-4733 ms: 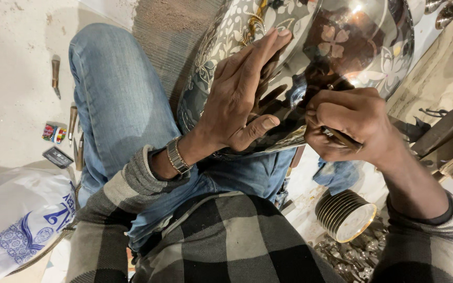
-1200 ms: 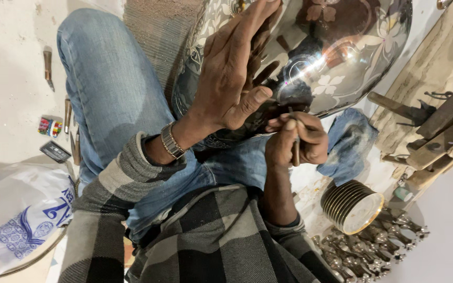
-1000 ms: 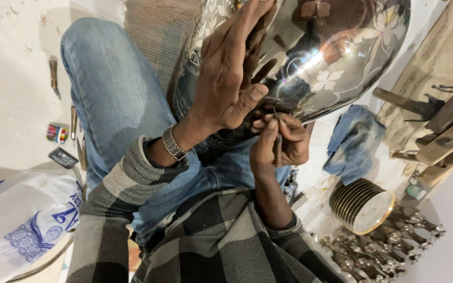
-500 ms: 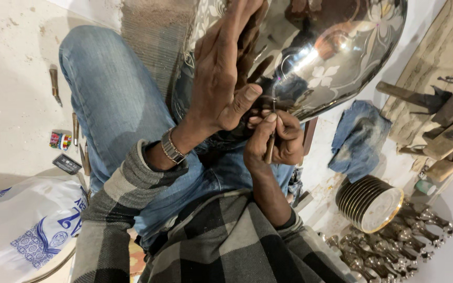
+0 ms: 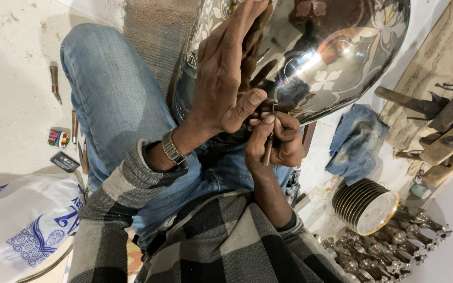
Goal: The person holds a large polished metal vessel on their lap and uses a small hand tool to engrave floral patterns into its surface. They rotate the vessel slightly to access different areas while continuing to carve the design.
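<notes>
A large shiny metal vessel (image 5: 331, 57) with flower patterns rests on my lap, against my jeans. My left hand (image 5: 226, 73) lies flat on its surface with fingers spread, thumb pressed near the tool tip. My right hand (image 5: 276, 141) is closed around a small wooden-handled engraving tool (image 5: 268, 149), its metal point touching the vessel's lower edge just beside my left thumb. A metal watch band sits on my left wrist.
A stack of metal plates (image 5: 365, 204) and several small metal goblets (image 5: 389, 246) lie at lower right. A blue cloth (image 5: 355, 139) and wooden tools (image 5: 436, 126) are on the right. Loose chisels (image 5: 74, 126) and a white printed bag (image 5: 22, 225) lie left.
My right hand has shifted from the vessel's right side down to its lower edge near my left thumb. The vessel has turned slightly; the view drifted.
</notes>
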Demonstrator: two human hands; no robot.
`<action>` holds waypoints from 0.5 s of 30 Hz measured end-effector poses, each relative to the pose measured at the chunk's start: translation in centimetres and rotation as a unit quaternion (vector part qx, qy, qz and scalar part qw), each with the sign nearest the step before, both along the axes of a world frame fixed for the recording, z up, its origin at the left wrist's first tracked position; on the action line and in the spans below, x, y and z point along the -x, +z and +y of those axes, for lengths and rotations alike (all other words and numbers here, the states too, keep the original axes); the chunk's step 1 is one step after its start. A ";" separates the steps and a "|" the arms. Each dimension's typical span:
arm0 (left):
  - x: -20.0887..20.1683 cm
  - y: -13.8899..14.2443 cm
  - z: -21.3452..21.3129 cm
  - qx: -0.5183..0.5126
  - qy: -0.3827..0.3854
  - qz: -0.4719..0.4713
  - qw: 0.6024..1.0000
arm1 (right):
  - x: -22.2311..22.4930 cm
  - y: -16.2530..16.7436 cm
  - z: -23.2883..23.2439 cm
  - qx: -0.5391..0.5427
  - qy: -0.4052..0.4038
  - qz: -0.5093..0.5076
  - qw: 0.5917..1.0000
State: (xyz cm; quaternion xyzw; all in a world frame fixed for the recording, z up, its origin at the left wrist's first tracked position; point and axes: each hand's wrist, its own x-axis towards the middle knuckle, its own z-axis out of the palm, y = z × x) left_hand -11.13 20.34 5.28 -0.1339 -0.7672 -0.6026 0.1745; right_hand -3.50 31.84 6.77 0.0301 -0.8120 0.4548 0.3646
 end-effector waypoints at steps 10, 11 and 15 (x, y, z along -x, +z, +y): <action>0.1 0.3 -0.2 0.002 -0.007 -0.006 1.000 | 0.5 1.3 0.7 -0.090 0.027 -0.012 0.996; 0.1 0.4 -0.2 0.001 -0.008 -0.006 1.000 | 0.5 1.3 0.6 -0.080 0.025 -0.014 0.996; 0.1 0.5 -0.2 -0.001 -0.012 -0.010 1.000 | 0.0 1.0 -0.2 0.008 -0.021 -0.049 0.999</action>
